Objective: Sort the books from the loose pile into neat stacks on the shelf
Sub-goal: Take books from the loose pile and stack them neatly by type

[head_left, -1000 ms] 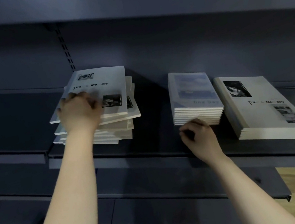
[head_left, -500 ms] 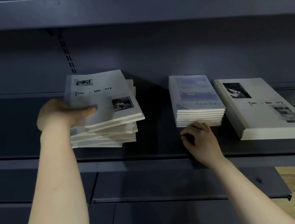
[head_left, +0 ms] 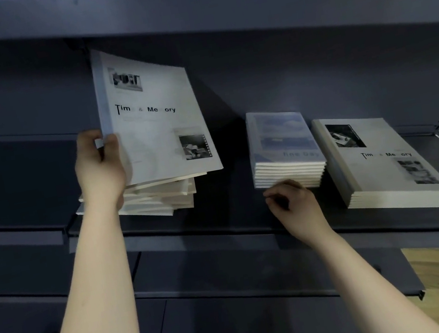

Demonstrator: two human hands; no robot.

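Hands: two are seen, the left hand (head_left: 100, 169) and the right hand (head_left: 295, 205), both reaching up to the shelf (head_left: 237, 223).
Book heaps: three are counted on the shelf, one loose pile (head_left: 159, 199) and two neat stacks.
Neat stacks: a blue stack (head_left: 282, 149) is set in the middle, and a grey stack (head_left: 382, 164) is set just beside it on the right.
Right hand: the fingers are loosely curled and nothing is held. It is placed at the front of the blue stack. Whether the stack is touched cannot be told.
Left hand: the top book (head_left: 155, 124) is gripped by its left edge, thumb on the cover.
Top book: one grey book is held tilted, its far end raised high and its near end close over the loose pile.
Loose pile: the books are fanned out and their edges are not lined up.
Open room: a bare gap of shelf is left between the loose pile and the blue stack. More bare shelf is seen to the left of the pile.
Above: the upper shelf (head_left: 212, 0) is close over the raised book.
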